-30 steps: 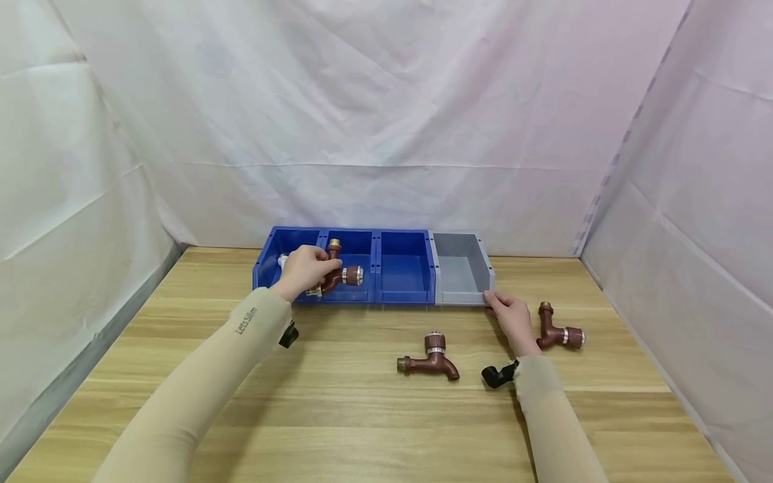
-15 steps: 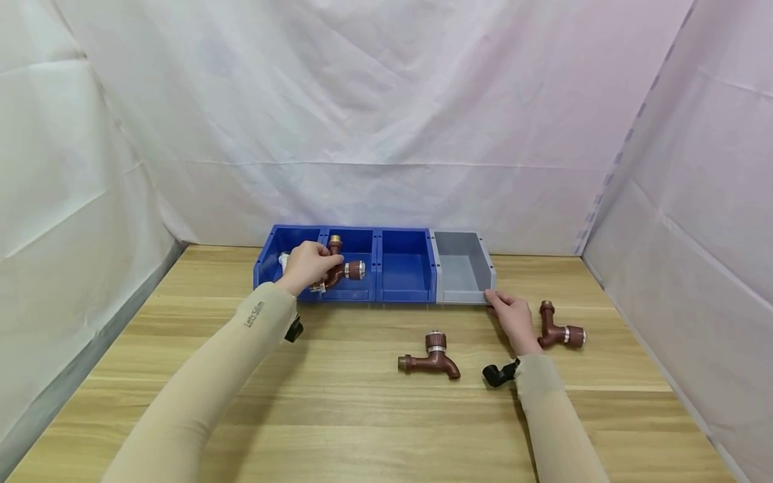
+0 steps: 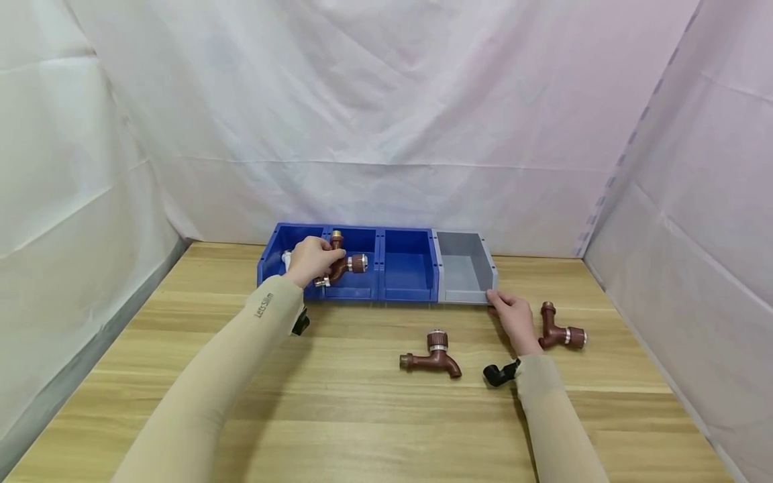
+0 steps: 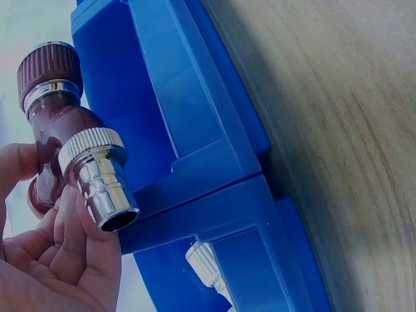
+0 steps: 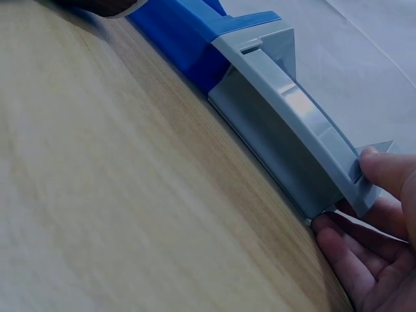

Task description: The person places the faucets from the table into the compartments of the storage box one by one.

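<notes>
My left hand point(image 3: 311, 260) grips a brown tap point(image 3: 357, 263) with a brass threaded end, above the second blue bin point(image 3: 350, 294) from the left. In the left wrist view, thumb and curled fingers hold the tap's body, and its chrome hose nozzle point(image 4: 107, 188) points toward the camera. On the right, my right hand point(image 3: 512, 318) pinches the front corner of the grey bin point(image 3: 465, 296). The right wrist view has the thumb on the grey bin's rim point(image 5: 312, 133) and fingers below. Two more brown taps lie on the table: one in the middle point(image 3: 433, 362), another point(image 3: 552, 329) beside my right hand.
The leftmost blue bin point(image 3: 296, 235) holds a white ridged part point(image 4: 205, 263), mostly hidden by my hand. A third blue bin point(image 3: 407, 294) stands between the second and the grey one. White sheeting point(image 3: 386, 121) hangs behind the wooden table point(image 3: 362, 429).
My left hand has shifted slightly right and away from me with the tap, still over the second bin. My right hand stays at the grey bin's corner. The head view has moved slightly.
</notes>
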The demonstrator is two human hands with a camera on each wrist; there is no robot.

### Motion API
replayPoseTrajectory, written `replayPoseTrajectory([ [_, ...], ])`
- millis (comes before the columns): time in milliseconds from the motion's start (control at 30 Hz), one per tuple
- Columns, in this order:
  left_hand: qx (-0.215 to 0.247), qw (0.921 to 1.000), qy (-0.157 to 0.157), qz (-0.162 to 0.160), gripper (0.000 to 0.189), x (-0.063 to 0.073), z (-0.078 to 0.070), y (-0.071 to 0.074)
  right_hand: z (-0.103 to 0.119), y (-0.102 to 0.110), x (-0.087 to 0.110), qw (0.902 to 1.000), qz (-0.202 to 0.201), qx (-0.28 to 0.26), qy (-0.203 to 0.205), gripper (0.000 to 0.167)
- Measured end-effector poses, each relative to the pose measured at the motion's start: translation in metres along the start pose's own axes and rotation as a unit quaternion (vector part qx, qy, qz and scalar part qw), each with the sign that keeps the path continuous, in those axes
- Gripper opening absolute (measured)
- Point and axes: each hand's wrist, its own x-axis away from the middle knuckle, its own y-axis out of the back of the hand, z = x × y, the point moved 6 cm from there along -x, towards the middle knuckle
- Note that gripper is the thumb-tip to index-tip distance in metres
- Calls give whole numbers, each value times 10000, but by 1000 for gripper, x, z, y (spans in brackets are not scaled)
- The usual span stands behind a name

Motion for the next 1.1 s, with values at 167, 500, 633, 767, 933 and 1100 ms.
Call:
replayPoseTrajectory([
  [167,-62,9999,96,-73,37,-6,3,-2,-3,-1,-1,10000,74,-43,-21,78],
  [500,-170,9991,331,-182,39,-16,2,-3,-3,-2,-3,9999,88,-72,-71,79],
  [633,-282,9986,401,-195,38,-16,-2,-2,-2,-4,-3,9999,57,-137,-57,76],
  [767,-440,9977,455,-230,37,-16,-4,0,0,-6,-3,9999,54,-132,-17,72],
  [933,-565,9973,409,-232,35,-18,-7,0,2,-6,-4,10000,-40,-88,-22,71],
  [1100,-650,9967,431,-218,34,-22,-9,0,2,-7,-5,10000,-43,-75,-45,70],
])
